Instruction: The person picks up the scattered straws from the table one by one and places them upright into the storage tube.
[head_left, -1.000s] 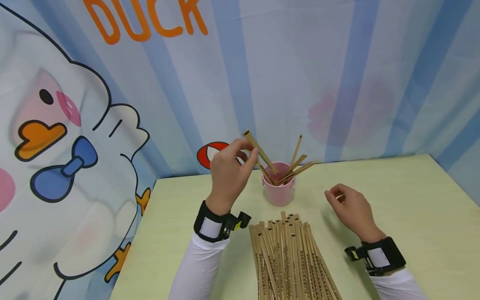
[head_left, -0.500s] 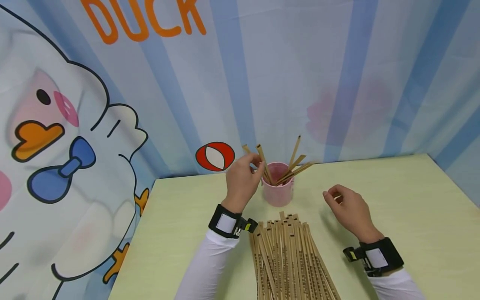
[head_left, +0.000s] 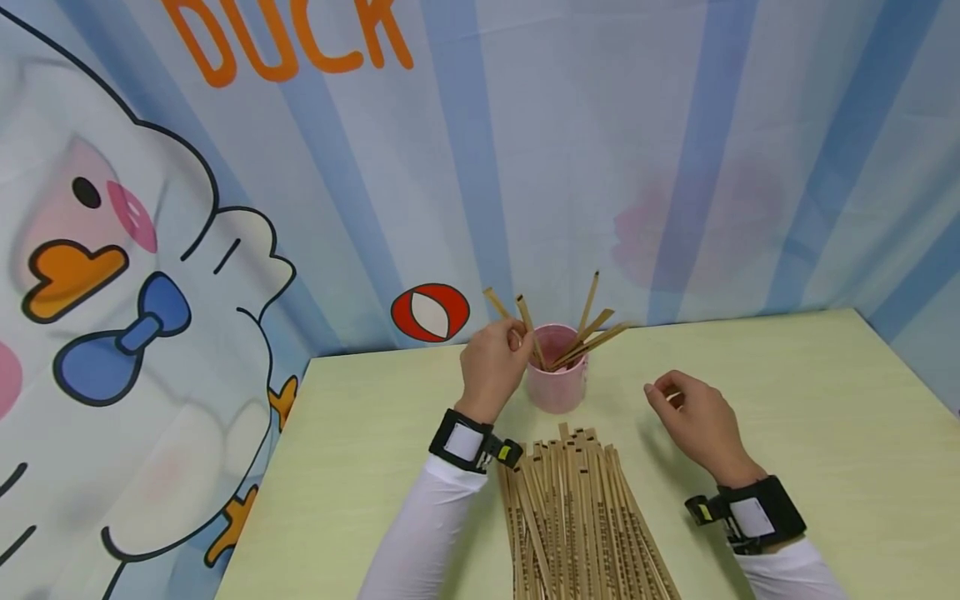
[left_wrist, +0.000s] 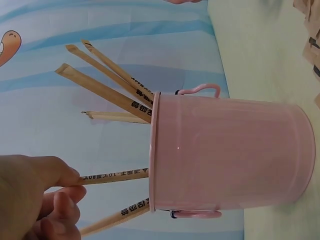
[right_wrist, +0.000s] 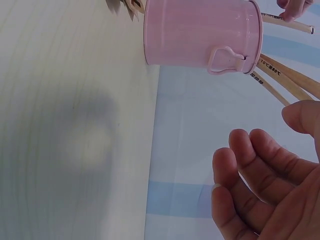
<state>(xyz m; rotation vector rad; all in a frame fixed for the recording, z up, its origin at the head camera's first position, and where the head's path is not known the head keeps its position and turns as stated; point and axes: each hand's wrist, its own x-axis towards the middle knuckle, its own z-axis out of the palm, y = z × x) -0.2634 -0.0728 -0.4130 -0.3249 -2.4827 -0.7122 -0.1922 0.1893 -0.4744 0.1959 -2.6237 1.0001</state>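
My left hand (head_left: 491, 367) pinches a paper-wrapped straw (left_wrist: 115, 176) between thumb and fingers; the straw's lower end is inside a small pink bucket (head_left: 557, 392). Several more wrapped straws (left_wrist: 107, 90) lean out over the bucket's rim, most toward the side away from my hand. One other straw (left_wrist: 117, 216) slants out on the near side, partly behind my fingers. To the right of the bucket my right hand (head_left: 696, 417) hovers above the table, fingers loosely bent, holding nothing.
A large pile of wrapped straws (head_left: 577, 517) lies in front of the bucket on the pale yellow-green table (head_left: 840, 400). Behind the table hangs a blue striped cloth (head_left: 570, 167) with a printed duck. Small loop handles (left_wrist: 197, 214) stick out from the bucket's sides.
My left hand has moved right and down toward the bucket, lowering the straw into it. My right hand has stayed nearly still.
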